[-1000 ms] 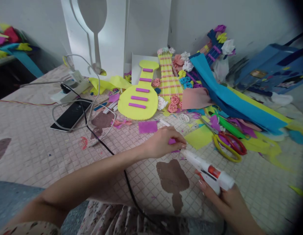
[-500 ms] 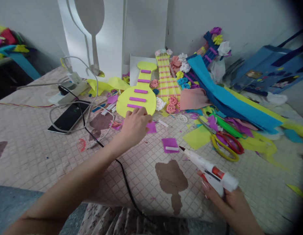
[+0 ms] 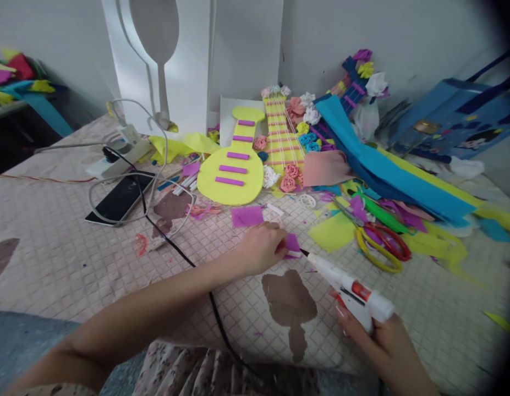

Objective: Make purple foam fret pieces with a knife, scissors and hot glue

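My right hand (image 3: pixel 374 335) grips a white glue gun (image 3: pixel 345 280) with red parts, its dark nozzle pointing left. The nozzle tip is beside a small purple paper square (image 3: pixel 293 242) with a short white stick (image 3: pixel 294 254) on it. My left hand (image 3: pixel 265 247) is at the left end of this square, fingers curled closed and covering part of it. Whether they pinch the paper or the stick is hidden. Another purple paper piece (image 3: pixel 246 216) lies behind the left hand. Further back rests a yellow guitar-shaped cutout (image 3: pixel 232 184) with several purple strips across it.
Scissors (image 3: pixel 378 247) with yellow and red handles lie right among paper scraps. A phone (image 3: pixel 120 198), a power strip (image 3: pixel 114 159) and looping cables are at left. A black cord (image 3: pixel 215 308) runs under my left forearm. A blue bag (image 3: pixel 456 118) stands back right.
My left hand has moved right and towards me, from the yellow cutout to the small purple square. The glue gun has shifted only slightly left.
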